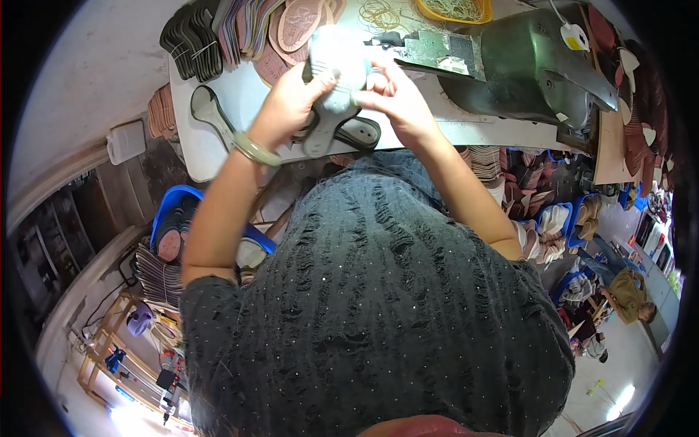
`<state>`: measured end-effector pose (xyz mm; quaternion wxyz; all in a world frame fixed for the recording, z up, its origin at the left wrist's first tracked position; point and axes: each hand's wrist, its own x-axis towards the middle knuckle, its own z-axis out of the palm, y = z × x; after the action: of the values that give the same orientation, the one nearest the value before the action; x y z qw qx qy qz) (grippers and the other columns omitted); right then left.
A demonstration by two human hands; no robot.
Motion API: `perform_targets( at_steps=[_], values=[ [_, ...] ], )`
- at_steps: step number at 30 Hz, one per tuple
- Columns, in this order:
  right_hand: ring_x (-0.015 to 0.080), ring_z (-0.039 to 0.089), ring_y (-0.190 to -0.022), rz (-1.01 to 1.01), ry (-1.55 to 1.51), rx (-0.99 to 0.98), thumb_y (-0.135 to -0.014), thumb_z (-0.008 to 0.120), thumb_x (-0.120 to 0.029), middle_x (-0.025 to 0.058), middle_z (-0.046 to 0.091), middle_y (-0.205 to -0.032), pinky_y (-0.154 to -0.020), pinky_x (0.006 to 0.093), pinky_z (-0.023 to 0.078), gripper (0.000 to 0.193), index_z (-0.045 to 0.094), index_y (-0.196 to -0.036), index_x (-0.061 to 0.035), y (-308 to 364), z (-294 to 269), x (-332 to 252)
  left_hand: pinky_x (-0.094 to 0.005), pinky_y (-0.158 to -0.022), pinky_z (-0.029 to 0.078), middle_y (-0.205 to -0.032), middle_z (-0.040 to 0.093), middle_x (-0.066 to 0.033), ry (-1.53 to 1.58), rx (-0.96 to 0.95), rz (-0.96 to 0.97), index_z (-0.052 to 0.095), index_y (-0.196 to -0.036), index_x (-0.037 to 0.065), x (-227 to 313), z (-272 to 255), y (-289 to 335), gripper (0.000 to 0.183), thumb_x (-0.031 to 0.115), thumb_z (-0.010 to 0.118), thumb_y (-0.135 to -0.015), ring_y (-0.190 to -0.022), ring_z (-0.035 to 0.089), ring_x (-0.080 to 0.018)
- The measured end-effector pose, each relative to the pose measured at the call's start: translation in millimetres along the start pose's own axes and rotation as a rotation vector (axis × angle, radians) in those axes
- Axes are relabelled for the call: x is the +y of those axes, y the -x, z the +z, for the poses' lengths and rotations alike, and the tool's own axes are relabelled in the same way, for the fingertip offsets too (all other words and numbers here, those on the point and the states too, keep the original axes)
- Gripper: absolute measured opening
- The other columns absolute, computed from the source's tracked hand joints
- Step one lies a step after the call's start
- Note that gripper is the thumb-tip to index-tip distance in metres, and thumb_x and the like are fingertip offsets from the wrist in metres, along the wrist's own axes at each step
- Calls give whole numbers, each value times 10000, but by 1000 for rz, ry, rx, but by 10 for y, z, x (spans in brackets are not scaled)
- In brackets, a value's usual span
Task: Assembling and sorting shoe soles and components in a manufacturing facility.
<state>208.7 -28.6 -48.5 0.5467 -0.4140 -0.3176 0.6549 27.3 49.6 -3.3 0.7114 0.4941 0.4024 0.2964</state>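
Observation:
A pale sole-shaped shoe piece [336, 76], washed out by bright light, is held up over the white worktable [451, 133]. My left hand [302, 93] grips its left side, thumb across the top. My right hand [393, 98] has its fingers curled, with thumb and fingertips pinching the piece's right edge. Just below lie dark-edged sole pieces [358, 133] near the table's front edge. Another pale sole piece with a dark rim [211, 111] lies to the left of my left hand. Glare hides the far end of the held piece.
Stacks of dark soles [191, 42] and pink insoles [298, 22] stand at the back left. A green sewing machine [520, 69] is on the right, a yellow basket [455, 10] behind. Blue bins [175, 195] hold shoe parts. Another person [626, 291] is far right.

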Motion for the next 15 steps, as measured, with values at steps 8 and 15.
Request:
perform_targets(
  at_steps=[8,15],
  values=[
    [101,565,-524,445,45,12,-864,637,-204,59,625,-660,-547,200,467,255,650,-822,47,26,-228,62,-277,-632,398,-764,486,-12,-834,-561,51,505,-874,48,123,-195,-897,447,376,760,-709,-723,451,-111],
    [101,539,-551,229,-82,285,-929,543,-243,69,616,-683,-520,216,412,317,634,-844,48,-116,-50,326,-291,-751,449,-960,596,-58,-1004,-912,-15,555,-1067,38,374,68,-1464,438,324,706,-772,-851,549,-144]
  ],
)
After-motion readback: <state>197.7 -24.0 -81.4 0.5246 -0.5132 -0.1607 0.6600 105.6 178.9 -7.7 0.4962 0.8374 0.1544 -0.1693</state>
